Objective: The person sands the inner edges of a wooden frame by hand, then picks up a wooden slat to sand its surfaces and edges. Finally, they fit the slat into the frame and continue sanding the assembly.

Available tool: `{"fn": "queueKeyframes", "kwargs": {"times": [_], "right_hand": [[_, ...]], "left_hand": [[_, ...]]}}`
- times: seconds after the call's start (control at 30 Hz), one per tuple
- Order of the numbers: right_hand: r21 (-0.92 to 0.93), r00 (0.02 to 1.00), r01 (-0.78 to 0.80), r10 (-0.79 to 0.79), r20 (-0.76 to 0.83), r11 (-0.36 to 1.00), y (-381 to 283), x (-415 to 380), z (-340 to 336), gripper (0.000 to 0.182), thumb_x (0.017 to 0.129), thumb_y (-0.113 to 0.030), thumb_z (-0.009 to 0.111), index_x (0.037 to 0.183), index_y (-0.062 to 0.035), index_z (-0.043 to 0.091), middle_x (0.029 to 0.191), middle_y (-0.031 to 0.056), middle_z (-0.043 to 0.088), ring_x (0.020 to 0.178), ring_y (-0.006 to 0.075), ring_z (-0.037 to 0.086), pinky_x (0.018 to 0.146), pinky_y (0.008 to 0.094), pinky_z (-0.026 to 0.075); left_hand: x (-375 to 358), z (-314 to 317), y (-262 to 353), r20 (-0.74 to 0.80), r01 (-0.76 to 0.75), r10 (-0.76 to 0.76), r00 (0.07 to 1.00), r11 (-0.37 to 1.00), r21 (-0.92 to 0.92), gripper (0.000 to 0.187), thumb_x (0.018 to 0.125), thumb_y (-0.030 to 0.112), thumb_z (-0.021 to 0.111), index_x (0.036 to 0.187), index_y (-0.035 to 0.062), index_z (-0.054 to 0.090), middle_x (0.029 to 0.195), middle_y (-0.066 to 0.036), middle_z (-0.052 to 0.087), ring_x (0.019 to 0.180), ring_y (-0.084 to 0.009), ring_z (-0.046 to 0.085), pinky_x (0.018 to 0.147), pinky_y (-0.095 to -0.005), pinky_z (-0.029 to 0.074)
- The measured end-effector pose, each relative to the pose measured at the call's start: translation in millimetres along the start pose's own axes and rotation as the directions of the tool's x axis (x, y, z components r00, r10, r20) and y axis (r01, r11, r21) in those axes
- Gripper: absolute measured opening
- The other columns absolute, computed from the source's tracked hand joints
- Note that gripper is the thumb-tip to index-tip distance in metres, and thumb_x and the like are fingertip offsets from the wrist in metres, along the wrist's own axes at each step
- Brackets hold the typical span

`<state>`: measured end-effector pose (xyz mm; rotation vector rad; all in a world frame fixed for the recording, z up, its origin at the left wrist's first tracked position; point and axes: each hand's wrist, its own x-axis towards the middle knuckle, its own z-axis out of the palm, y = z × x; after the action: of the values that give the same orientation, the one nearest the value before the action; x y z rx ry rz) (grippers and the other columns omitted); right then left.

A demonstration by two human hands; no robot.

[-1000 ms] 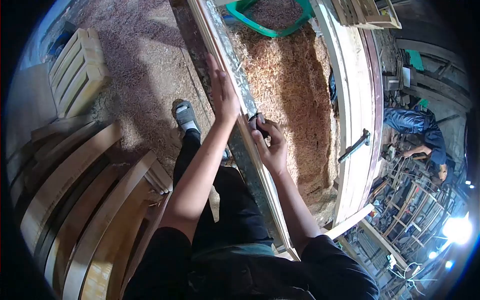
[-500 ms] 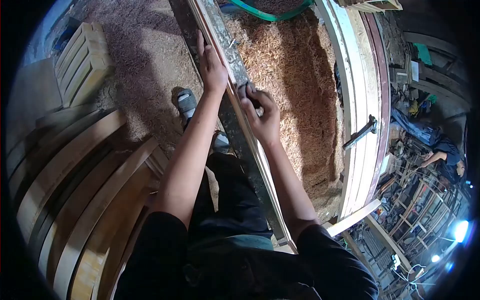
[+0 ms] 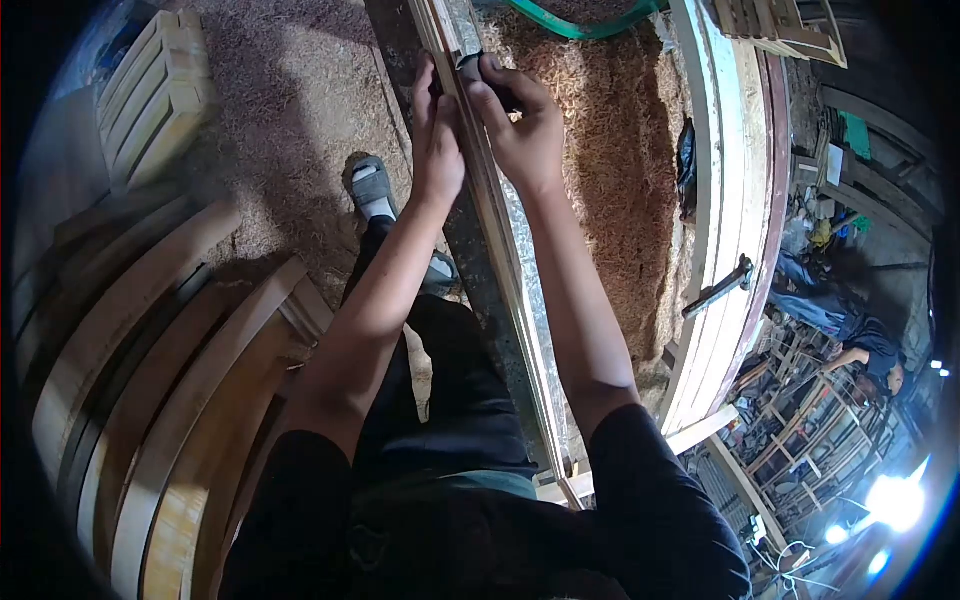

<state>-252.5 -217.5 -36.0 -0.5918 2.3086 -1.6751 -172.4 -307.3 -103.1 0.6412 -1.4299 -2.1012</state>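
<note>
Strip [image 3: 491,215]: lengthwise along the bench [image 3: 480,275], between both hands, near end toward the body
Left hand [image 3: 437,150]: against the left side of the strip, fingers stretched forward, not wrapped round it
Right hand [image 3: 525,130]: fingers and thumb curled round the dark tool [image 3: 470,70], at the right side of the strip
Dark tool: apparently touching the strip, exact kind too hidden to tell
Good handling: probably best with light, even pressure, tool square to the strip, left palm bracing opposite
Finger care: better well out of the tool's line, given both hands so close across the strip
Edges: long and slim on the strip, likely to tip or slide under uneven pressing
Room leftward: floor [image 3: 300,130], with a sandalled foot [image 3: 372,190] near the strip and curved boards [image 3: 190,390] well apart from it
Room rightward: shavings [image 3: 620,220] alongside the strip, seemingly ample for the right elbow
Right limit: pale boards [image 3: 735,190], well apart from the strip
Far end: green rim [image 3: 590,33], right of the strip
Farthest: another person [image 3: 878,340], well right of the strip
</note>
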Motion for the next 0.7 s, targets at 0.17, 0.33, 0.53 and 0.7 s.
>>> {"fn": "queueKeyframes", "kwargs": {"times": [0.17, 0.33, 0.53, 0.7], "right_hand": [[-0.157, 0.992, -0.124, 0.129, 0.017, 0.98, -16, -77, -37, 0.025, 0.096, -0.011, 0.084, 0.116, 0.0018, 0.08, 0.106, 0.017, 0.073, 0.101, 0.028, 0.074, 0.092, 0.0378, 0.058], [-0.379, 0.994, -0.101, 0.108, -0.004, 0.92, -38, -180, -77, 0.045, 0.083, 0.003, 0.09, 0.126, -0.0057, 0.078, 0.128, 0.0216, 0.069, 0.114, 0.0355, 0.073, 0.097, 0.0411, 0.061], [-0.476, 0.992, -0.125, 0.106, -0.066, 0.87, -54, -141, -35, 0.043, 0.083, 0.005, 0.089, 0.123, -0.0076, 0.08, 0.132, 0.0208, 0.07, 0.115, 0.0351, 0.073, 0.094, 0.0416, 0.062], [-0.496, 0.994, -0.1, 0.067, -0.083, 0.863, -62, -40, 6, 0.035, 0.085, 0.002, 0.088, 0.119, -0.0048, 0.081, 0.126, 0.0202, 0.073, 0.114, 0.0352, 0.073, 0.094, 0.0406, 0.062]], "left_hand": [[7, -8, 7, 0.126, -0.23, 0.201, 0.972, 0.925, 0.302, 0.063, 0.12, 0.047, 0.037, 0.17, 0.0111, 0.025, 0.179, -0.021, 0.016, 0.167, -0.0364, 0.017, 0.134, -0.052, 0.02], [18, -15, 9, 0.18, -0.264, 0.214, 0.96, 0.904, 0.335, 0.067, 0.119, 0.051, 0.035, 0.173, 0.0142, 0.021, 0.183, -0.022, 0.001, 0.17, -0.0387, 0.002, 0.135, -0.0567, 0.012], [25, -22, 10, 0.185, -0.363, 0.315, 0.931, 0.847, 0.389, 0.059, 0.12, 0.042, 0.037, 0.169, 0.0092, 0.032, 0.182, -0.024, 0.012, 0.169, -0.0419, 0.012, 0.135, -0.057, 0.016], [59, -44, 17, 0.099, -0.32, 0.309, 0.946, 0.838, 0.442, 0.062, 0.119, 0.051, 0.032, 0.152, 0.0022, 0.052, 0.179, -0.026, 0.023, 0.168, -0.0429, 0.017, 0.135, -0.0558, 0.016]]}}
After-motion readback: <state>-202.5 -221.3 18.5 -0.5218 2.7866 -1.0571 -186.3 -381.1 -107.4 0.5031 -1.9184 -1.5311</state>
